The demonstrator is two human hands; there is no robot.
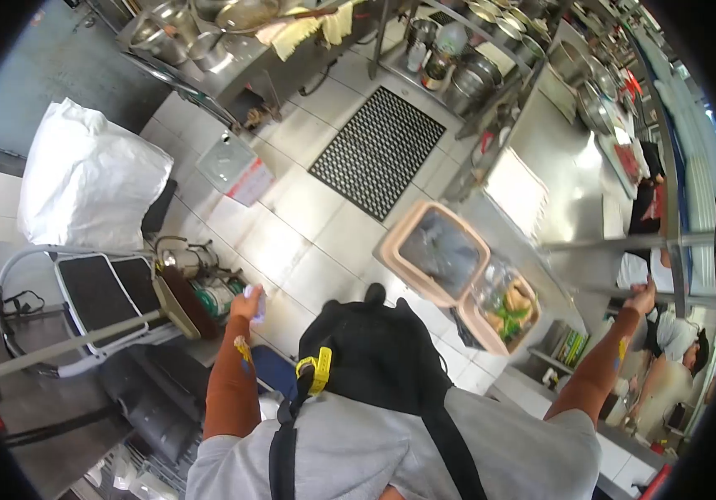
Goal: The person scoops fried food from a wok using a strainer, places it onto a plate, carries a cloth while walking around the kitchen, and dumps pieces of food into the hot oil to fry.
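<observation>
My left hand (245, 307) is low on the left, its fingers closed around a small pale, see-through thing (259, 303) whose kind I cannot make out. Just left of that hand are a brown-edged board (184, 308) and a green-and-silver metal item (216, 293). My right arm reaches out to the right, and my right hand (643, 297) is beside a metal shelf post (676, 279). Its fingers are too small in view to show what they grip, if anything. A white item (633, 271) lies close to its fingertips.
An open pink bin (431, 287) with food scraps stands ahead, beside a steel counter (570, 200). A black mat (377, 150) and a square tin (233, 167) are on the tiles. A folding step stool (99, 292) and a white sack (87, 179) are left. Another person (681, 343) is right.
</observation>
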